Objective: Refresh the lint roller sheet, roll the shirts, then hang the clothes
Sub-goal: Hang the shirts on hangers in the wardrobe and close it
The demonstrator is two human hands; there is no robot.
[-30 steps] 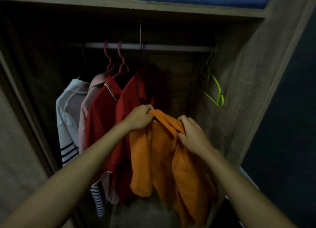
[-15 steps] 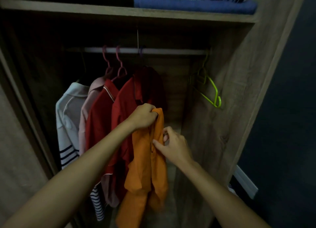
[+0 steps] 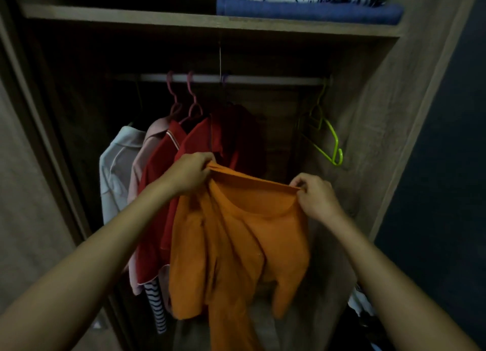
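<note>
An orange shirt [image 3: 236, 245] hangs in front of the open wardrobe, stretched between both hands. My left hand [image 3: 189, 175] grips its top edge on the left, and my right hand [image 3: 314, 195] pinches the same edge on the right, so the opening is spread wide. Behind it, a rail [image 3: 263, 79] carries two red shirts [image 3: 163, 172], a pink one [image 3: 150, 143] and a white one [image 3: 118, 166] on hangers. An empty green hanger [image 3: 328, 137] hangs at the rail's right end.
A shelf [image 3: 131, 18] above the rail holds a folded blue cloth [image 3: 310, 12] with a patterned one on top. The wardrobe's wooden side wall [image 3: 381, 119] stands close on the right. A striped garment [image 3: 157, 308] hangs low on the left.
My right hand took hold of the orange shirt's top edge and pulled it to the right, spreading the shirt open. My left hand kept its grip.
</note>
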